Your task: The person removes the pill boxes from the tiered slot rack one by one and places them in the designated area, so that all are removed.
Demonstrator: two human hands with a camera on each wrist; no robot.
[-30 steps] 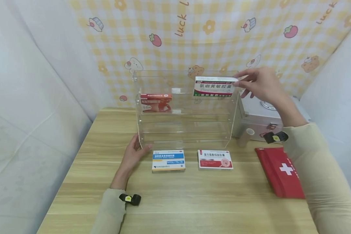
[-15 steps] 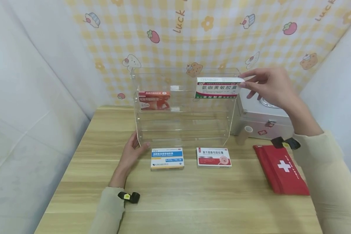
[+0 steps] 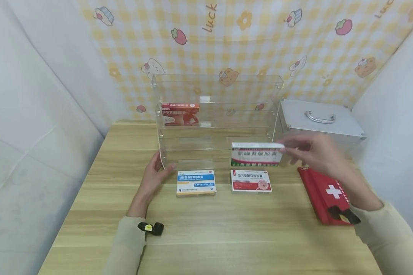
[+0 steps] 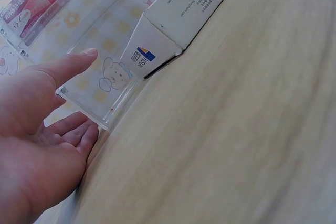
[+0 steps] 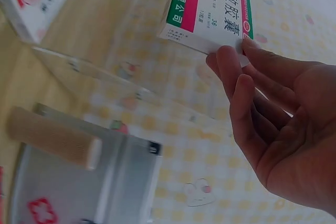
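The right hand (image 3: 316,154) pinches the right end of a white-and-green box (image 3: 256,156), held above the tabletop (image 3: 220,236) before the lower right of a clear rack (image 3: 235,119). The left hand (image 3: 152,177) holds the rack's lower left edge. A red box (image 3: 180,116) occupies the left end of a shelf. In front lie a blue-and-white box (image 3: 196,182) and, at its right, a red-and-white box (image 3: 251,181). A silver case (image 3: 318,109) stands right of the rack; a red pouch (image 3: 325,206) lies nearer.
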